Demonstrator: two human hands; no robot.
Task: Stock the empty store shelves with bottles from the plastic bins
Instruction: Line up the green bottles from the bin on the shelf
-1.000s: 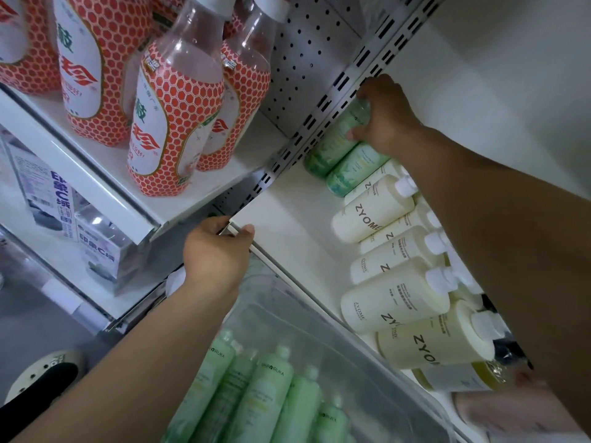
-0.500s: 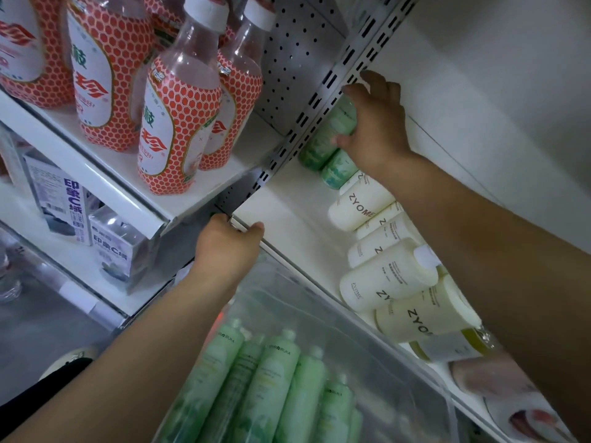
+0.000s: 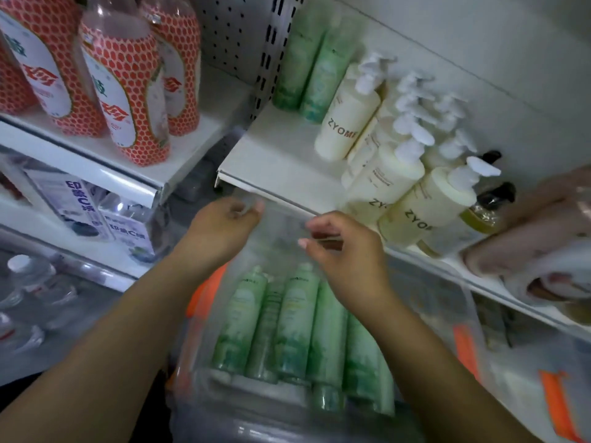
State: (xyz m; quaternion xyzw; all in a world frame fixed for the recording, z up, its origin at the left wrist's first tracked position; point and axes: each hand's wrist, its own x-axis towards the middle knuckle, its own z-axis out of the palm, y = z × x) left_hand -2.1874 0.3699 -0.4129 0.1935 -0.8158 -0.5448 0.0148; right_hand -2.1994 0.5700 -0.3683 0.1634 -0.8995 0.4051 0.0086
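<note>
Nearest: clear plastic bin [image 3: 204, 362] w/ approx. five or six green bottles [image 3: 297, 318] lying side by side, caps toward the shelf, so plenty left to stock. Above the bin, right hand [image 3: 343, 251] hangs empty, fingers loosely curled, grasping nothing. Left hand [image 3: 224, 223] is closed at the bin's far rim, just under the shelf's front edge; can't tell for sure if it grips the rim. Farther: white shelf [image 3: 275, 161], two green bottles [image 3: 307, 75] upright at its back-left corner, cream pump bottles [image 3: 393, 174] beside them. Front-left part of shelf bare. Judging by that, task is early-to-mid.
</note>
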